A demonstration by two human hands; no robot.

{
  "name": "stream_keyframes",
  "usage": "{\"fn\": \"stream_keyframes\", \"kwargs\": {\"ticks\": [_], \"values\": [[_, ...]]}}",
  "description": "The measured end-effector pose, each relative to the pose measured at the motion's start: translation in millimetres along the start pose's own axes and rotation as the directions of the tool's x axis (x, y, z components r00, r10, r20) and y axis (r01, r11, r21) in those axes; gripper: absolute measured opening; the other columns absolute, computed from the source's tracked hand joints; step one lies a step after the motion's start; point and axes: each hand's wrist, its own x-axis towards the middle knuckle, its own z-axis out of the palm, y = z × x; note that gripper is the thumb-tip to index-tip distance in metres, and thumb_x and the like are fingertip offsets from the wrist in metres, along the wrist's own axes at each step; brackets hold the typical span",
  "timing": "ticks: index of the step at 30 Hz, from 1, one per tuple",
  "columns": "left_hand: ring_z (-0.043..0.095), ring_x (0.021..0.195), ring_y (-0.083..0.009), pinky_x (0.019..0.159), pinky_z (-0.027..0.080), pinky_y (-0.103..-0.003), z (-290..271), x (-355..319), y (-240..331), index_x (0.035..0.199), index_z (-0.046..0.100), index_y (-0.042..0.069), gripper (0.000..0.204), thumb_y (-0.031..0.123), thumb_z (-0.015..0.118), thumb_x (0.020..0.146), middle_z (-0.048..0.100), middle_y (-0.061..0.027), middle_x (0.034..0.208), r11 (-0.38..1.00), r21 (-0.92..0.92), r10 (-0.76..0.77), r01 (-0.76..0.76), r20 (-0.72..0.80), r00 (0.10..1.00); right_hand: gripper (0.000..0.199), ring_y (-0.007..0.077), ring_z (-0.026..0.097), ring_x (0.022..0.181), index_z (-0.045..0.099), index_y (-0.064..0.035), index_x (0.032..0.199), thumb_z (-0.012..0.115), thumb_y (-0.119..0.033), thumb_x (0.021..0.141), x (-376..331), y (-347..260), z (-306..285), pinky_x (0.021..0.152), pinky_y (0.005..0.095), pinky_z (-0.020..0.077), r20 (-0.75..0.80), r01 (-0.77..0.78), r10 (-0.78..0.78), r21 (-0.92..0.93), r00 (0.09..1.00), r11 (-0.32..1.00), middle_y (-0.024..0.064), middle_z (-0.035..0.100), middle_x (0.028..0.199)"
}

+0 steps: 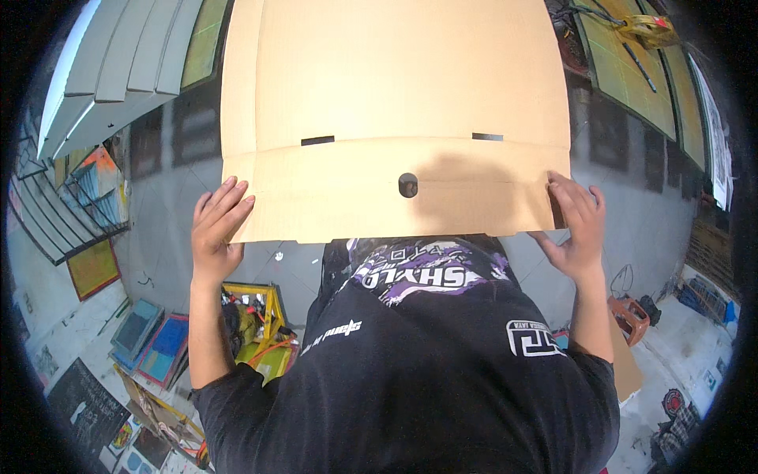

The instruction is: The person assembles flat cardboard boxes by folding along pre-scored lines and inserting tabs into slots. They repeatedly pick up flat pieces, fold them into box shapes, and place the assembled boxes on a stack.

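Note:
A large flat sheet of brown cardboard [395, 79], die-cut and creased like an unfolded box, stretches away in front of my body. Two narrow slots and one rounded hole are cut through its near part. At the near left corner, my left hand [217, 229] grips the edge, fingers on top and thumb lower down. My right hand [576, 221] holds the near right corner, where a small side flap bends under its fingers. A shadow falls on the sheet right of the hole.
White folded boxes or panels [118, 63] stand at far left. On the right, a yellow-green table [632, 71] carries a pen [639, 67] and a yellow tool [647, 30]. Framed screens [162, 347] lean at lower left near a metal rack [55, 213]. An orange stool [629, 320] stands right.

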Motion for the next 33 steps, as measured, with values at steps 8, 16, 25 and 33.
{"fn": "stream_keyframes", "kwargs": {"ticks": [8, 16, 25, 33], "values": [[0.059, 0.108, -0.0274, 0.093, 0.044, -0.037, -15.0, 15.6, -17.6, 0.096, 0.068, 0.001, 0.03, -0.006, 0.066, 0.067, 0.066, -0.0143, 0.105, 0.797, -0.568, -0.25, 0.207, 0.003, 0.968, 0.032, 0.024, 0.054, 0.109, 0.058, -0.0155, 0.104, 0.063, -0.006, 0.074, 20.5, -4.4, 9.7, 0.094, 0.0492, 0.0343, 0.172, 0.218, -0.205, -0.059, 0.964, 0.974, 0.001, 0.059, 0.12], [0.064, 0.076, -0.0225, 0.071, 0.045, -0.035, -6.1, 90.1, 8.0, 0.084, 0.068, 0.004, 0.011, 0.004, 0.067, 0.072, 0.068, -0.0101, 0.084, 0.911, -0.41, -0.016, 0.034, 0.047, 0.999, 0.044, 0.034, 0.052, 0.111, 0.058, -0.0149, 0.109, 0.066, -0.006, 0.066, 26.4, 12.0, 12.5, 0.093, 0.0483, 0.037, 0.111, 0.211, -0.242, 0.234, 0.964, 0.949, 0.0104, 0.055, 0.124], [0.051, 0.085, -0.0392, 0.07, 0.04, -0.044, 23.5, 129.9, 47.2, 0.096, 0.048, 0.0, 0.013, 0.0, 0.05, 0.083, 0.051, -0.0189, 0.089, 0.999, -0.039, 0.046, -0.036, 0.303, 0.952, 0.059, 0.0374, 0.049, 0.114, 0.059, -0.0149, 0.11, 0.071, -0.006, 0.053, -10.3, 65.1, 14.8, 0.093, 0.0454, 0.0421, 0.017, 0.095, -0.096, 0.052, 0.995, 0.994, 0.0135, 0.048, 0.131], [0.05, 0.086, -0.041, 0.071, 0.04, -0.045, 21.2, 125.8, 44.3, 0.097, 0.047, 0.0, 0.017, -0.003, 0.047, 0.081, 0.051, -0.019, 0.09, 0.998, -0.045, 0.056, -0.044, 0.315, 0.947, 0.026, 0.0245, 0.062, 0.09, 0.065, -0.0084, 0.097, 0.071, -0.006, 0.071, 7.2, 73.5, 41.2, 0.076, 0.032, 0.0496, -0.318, 0.034, 0.252, 0.68, 0.914, 0.732, 0.0084, 0.065, 0.103]]}}
